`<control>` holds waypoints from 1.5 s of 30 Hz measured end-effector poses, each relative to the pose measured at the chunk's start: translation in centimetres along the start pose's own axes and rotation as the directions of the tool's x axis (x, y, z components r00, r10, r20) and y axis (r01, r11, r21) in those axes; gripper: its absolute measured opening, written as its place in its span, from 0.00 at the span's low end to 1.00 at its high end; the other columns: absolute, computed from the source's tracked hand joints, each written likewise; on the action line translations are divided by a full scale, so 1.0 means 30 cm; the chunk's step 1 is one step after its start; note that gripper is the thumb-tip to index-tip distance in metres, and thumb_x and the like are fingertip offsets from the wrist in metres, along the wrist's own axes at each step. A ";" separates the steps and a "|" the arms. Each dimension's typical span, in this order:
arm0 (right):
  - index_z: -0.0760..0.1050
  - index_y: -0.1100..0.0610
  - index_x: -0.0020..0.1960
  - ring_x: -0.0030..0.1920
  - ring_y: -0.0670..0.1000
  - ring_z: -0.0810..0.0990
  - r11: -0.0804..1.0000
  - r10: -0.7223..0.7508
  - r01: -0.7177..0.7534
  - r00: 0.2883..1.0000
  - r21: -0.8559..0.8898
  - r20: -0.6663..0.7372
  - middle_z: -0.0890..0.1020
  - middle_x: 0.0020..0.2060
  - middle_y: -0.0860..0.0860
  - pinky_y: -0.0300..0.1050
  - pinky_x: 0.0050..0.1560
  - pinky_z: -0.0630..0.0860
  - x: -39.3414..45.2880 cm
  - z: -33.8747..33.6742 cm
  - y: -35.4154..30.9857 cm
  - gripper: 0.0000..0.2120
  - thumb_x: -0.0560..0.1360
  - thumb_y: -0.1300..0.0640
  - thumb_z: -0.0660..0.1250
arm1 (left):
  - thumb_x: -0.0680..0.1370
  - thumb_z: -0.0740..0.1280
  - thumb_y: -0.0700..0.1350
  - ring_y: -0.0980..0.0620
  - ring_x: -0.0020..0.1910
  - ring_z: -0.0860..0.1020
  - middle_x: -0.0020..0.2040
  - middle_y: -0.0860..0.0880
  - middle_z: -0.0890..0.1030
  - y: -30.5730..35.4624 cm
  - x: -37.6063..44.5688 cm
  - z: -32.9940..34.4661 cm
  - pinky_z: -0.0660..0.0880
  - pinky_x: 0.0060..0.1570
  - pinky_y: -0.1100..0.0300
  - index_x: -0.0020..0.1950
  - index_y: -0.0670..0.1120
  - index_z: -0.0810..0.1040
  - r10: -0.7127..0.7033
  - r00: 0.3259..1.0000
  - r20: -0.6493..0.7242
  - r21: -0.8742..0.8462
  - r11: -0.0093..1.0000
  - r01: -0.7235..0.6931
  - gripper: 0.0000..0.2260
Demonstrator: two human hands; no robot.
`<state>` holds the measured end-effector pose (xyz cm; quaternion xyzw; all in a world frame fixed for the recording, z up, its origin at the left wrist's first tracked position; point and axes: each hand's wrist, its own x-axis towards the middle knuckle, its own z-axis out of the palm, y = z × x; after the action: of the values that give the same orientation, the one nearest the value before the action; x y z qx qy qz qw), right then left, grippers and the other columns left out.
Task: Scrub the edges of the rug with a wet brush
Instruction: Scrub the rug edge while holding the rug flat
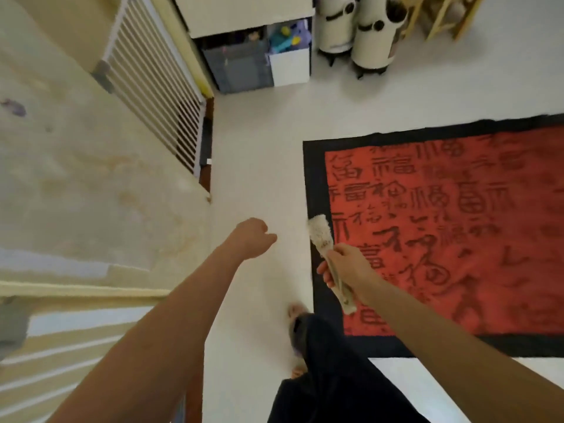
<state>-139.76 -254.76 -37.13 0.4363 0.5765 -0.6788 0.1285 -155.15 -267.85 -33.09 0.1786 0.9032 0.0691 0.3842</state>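
A red rug (451,227) with dark characters and a black border lies on the white floor at the right. My right hand (345,267) grips the pale handle of a brush (320,233). Its whitish bristle head sits over the rug's black left border. My left hand (251,238) hangs over the bare floor to the left of the rug, with fingers loosely curled and nothing in them. My leg in dark trousers and my foot (297,319) stand at the rug's lower left edge.
A cream wall and a white slatted gate (158,83) run along the left. At the back, a grey bin (241,70) and a white box (290,67) sit under a table, with two white cylindrical stands (370,35) and wooden chair legs to their right.
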 end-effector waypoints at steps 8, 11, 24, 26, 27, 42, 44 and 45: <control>0.72 0.65 0.49 0.22 0.50 0.69 0.980 0.142 -0.109 0.968 0.165 -0.206 0.79 0.33 0.57 0.39 0.22 0.64 0.491 0.099 -0.122 0.09 0.80 0.64 0.53 | 0.83 0.58 0.53 0.47 0.76 0.60 0.78 0.47 0.61 0.071 0.574 -0.110 0.58 0.75 0.51 0.77 0.46 0.61 0.145 0.961 0.234 0.289 0.934 -0.211 0.24; 0.72 0.65 0.51 0.21 0.49 0.69 0.973 0.203 -0.158 0.934 0.168 -0.295 0.80 0.36 0.59 0.38 0.20 0.64 0.639 0.129 -0.136 0.10 0.80 0.63 0.53 | 0.83 0.57 0.51 0.47 0.74 0.64 0.76 0.47 0.63 0.059 0.796 -0.141 0.63 0.70 0.53 0.76 0.46 0.63 0.160 0.950 0.268 0.376 0.890 -0.256 0.22; 0.74 0.57 0.55 0.37 0.55 0.77 0.972 0.121 -0.216 0.802 -0.096 -0.585 0.83 0.44 0.56 0.51 0.40 0.75 1.381 0.201 -0.166 0.09 0.80 0.56 0.57 | 0.83 0.58 0.49 0.46 0.69 0.71 0.71 0.46 0.70 -0.003 1.651 -0.031 0.69 0.63 0.55 0.73 0.45 0.68 0.272 0.869 0.414 0.453 0.766 -0.456 0.19; 0.74 0.56 0.58 0.45 0.58 0.79 0.964 0.054 -0.198 0.802 -0.178 -0.595 0.83 0.49 0.56 0.51 0.45 0.75 1.562 0.215 -0.137 0.10 0.81 0.55 0.58 | 0.83 0.58 0.49 0.46 0.68 0.70 0.70 0.46 0.70 -0.010 1.806 0.029 0.69 0.62 0.54 0.73 0.45 0.68 0.287 0.874 0.392 0.461 0.761 -0.457 0.19; 0.73 0.56 0.60 0.49 0.59 0.80 0.950 0.014 -0.197 0.802 -0.242 -0.598 0.82 0.51 0.56 0.50 0.47 0.74 1.654 0.213 -0.112 0.10 0.81 0.55 0.58 | 0.83 0.58 0.49 0.46 0.68 0.70 0.70 0.45 0.70 -0.013 1.887 0.075 0.69 0.62 0.54 0.73 0.45 0.68 0.296 0.879 0.374 0.464 0.761 -0.453 0.19; 0.60 0.46 0.76 0.53 0.60 0.78 0.585 -0.499 -0.106 0.734 -0.804 -0.460 0.75 0.56 0.57 0.51 0.51 0.73 2.971 -0.036 0.395 0.24 0.81 0.59 0.56 | 0.83 0.59 0.51 0.42 0.79 0.47 0.80 0.40 0.48 -0.029 2.989 0.858 0.52 0.77 0.51 0.79 0.37 0.48 0.541 0.841 0.005 0.400 0.770 -0.497 0.32; 0.61 0.47 0.75 0.53 0.60 0.78 0.564 -0.526 -0.116 0.713 -0.818 -0.463 0.74 0.57 0.57 0.50 0.48 0.72 3.089 -0.055 0.379 0.23 0.81 0.60 0.55 | 0.84 0.56 0.52 0.43 0.79 0.47 0.80 0.40 0.47 -0.021 3.069 0.911 0.51 0.77 0.51 0.79 0.37 0.47 0.557 0.831 -0.006 0.395 0.764 -0.510 0.31; 0.62 0.49 0.74 0.54 0.60 0.78 0.557 -0.519 -0.132 0.716 -0.820 -0.468 0.74 0.57 0.57 0.50 0.48 0.72 3.126 -0.059 0.369 0.22 0.81 0.61 0.55 | 0.84 0.54 0.53 0.43 0.79 0.47 0.80 0.40 0.47 -0.020 3.093 0.928 0.51 0.77 0.50 0.79 0.37 0.47 0.561 0.828 0.009 0.403 0.755 -0.516 0.31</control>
<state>-186.45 -225.71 -113.90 0.4672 0.8721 -0.1449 0.0147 -194.79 -233.89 -114.71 0.4994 0.8285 0.0061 0.2532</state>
